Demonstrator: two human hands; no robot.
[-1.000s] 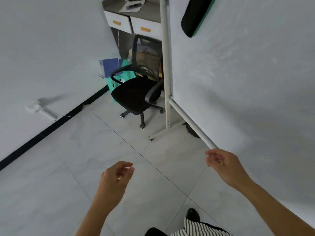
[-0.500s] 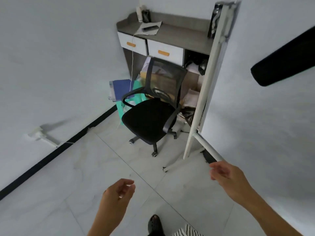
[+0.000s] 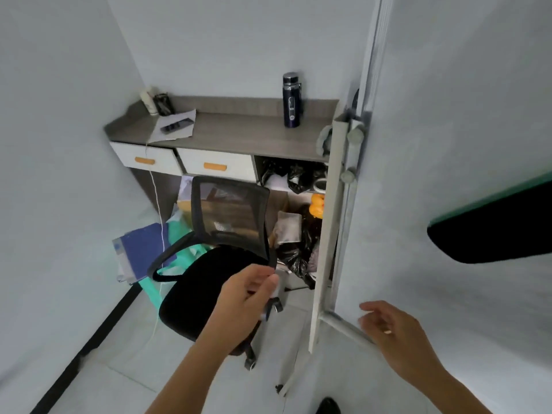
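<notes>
A person's left hand (image 3: 248, 294), at lower centre of the frame, meets the right side of a black office chair (image 3: 203, 282). Its fingers curl where the armrest should be, but the hand hides the contact, so whether they have closed on it cannot be told. The right hand (image 3: 397, 333), lower right, hangs with fingers loosely spread just over the slanted lower bar (image 3: 340, 322) of a white board stand, holding nothing. The chair stands mid-frame on the tiled floor before a grey desk (image 3: 239, 127), whose top, further up, carries a dark bottle (image 3: 291, 100).

To move the chair well, the person would likely want a full grip on the armrest or back frame rather than a fingertip pinch. It should roll toward lower left, away from the stand's foot and the white cable (image 3: 154, 189) hanging from the desk.

Half a second earlier the left hand hung lower, over bare tiles and well apart from the chair. The right hand was already near the same bar.
</notes>
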